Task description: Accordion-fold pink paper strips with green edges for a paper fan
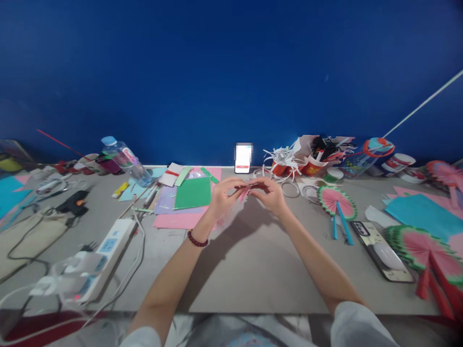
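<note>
Above the middle of the grey table, my left hand [224,196] and my right hand [268,193] meet at the fingertips. Between them they pinch a small piece of pink paper [244,194], mostly covered by the fingers, so its shape is hard to make out. Just beyond the hands a phone [242,159] with a lit screen leans upright against the blue wall. Left of my left hand lies a green paper sheet [193,193] on top of pink and purple sheets. Nearest to my right hand on the table is a roll of tape [290,189].
A power strip [108,253] with cables and a glue gun [75,203] occupy the left. Tilted behind them is a plastic bottle [126,161]. Watermelon-coloured paper fans [338,202], a patterned phone [381,250] bearing a white mouse [388,255], and blue paper [421,217] are on the right.
</note>
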{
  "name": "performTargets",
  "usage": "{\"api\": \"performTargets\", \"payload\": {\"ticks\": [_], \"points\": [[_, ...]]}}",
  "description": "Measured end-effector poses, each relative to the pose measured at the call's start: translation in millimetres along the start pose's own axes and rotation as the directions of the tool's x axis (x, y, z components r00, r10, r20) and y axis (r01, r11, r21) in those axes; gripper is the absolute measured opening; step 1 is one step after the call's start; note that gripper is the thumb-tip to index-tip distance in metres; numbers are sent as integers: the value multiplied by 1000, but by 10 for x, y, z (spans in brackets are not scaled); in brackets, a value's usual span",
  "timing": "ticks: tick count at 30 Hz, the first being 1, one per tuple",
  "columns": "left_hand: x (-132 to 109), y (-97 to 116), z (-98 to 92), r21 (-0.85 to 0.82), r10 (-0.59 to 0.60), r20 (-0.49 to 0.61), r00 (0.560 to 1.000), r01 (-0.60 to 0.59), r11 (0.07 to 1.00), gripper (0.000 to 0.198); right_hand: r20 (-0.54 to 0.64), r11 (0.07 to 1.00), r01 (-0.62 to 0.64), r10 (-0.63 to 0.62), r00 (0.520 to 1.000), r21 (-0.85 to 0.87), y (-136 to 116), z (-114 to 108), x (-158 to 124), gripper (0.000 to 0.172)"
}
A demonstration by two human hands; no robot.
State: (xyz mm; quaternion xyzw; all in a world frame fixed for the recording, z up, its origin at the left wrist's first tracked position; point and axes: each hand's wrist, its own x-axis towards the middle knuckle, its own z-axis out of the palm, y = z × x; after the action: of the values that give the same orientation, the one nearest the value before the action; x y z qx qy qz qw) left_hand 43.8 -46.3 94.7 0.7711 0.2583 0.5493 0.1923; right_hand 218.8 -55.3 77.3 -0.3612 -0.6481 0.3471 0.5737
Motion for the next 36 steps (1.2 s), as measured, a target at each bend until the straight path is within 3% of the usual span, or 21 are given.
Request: {"api": "performTargets", "payload": {"ticks": [12, 17, 21, 23, 28, 32, 36], "points": [[-23, -34, 31, -36, 5, 19, 1000, -4, 999, 10, -77, 998, 48, -46, 996, 27, 76, 10, 13, 13], [-12, -12, 11, -117, -110, 88, 990, 120, 986, 13, -94, 998, 61, -62, 994, -18, 69, -11, 29, 14], [-7, -15, 31, -162, -223, 130, 966, 243, 956, 24, -117, 999, -1, -6, 993, -53, 56, -8, 36, 20], [-14, -44, 55, -206, -283, 117, 952, 302, 931, 19, -114, 998, -34, 29, 993, -43, 55, 3, 38, 23], [-29, -145, 96, -412, -479, 70, 875, 463, 785, 19, -56, 996, -86, 86, 995, -8, 49, 41, 25, 29], [-19, -188, 89, -508, -572, -22, 820, 484, 713, 22, 8, 992, -33, 35, 999, -123, 14, 94, -19, 33], [-19, -199, 99, -564, -613, -75, 786, 474, 676, 23, -24, 980, -30, 26, 999, -195, -14, 167, -65, 26]]}}
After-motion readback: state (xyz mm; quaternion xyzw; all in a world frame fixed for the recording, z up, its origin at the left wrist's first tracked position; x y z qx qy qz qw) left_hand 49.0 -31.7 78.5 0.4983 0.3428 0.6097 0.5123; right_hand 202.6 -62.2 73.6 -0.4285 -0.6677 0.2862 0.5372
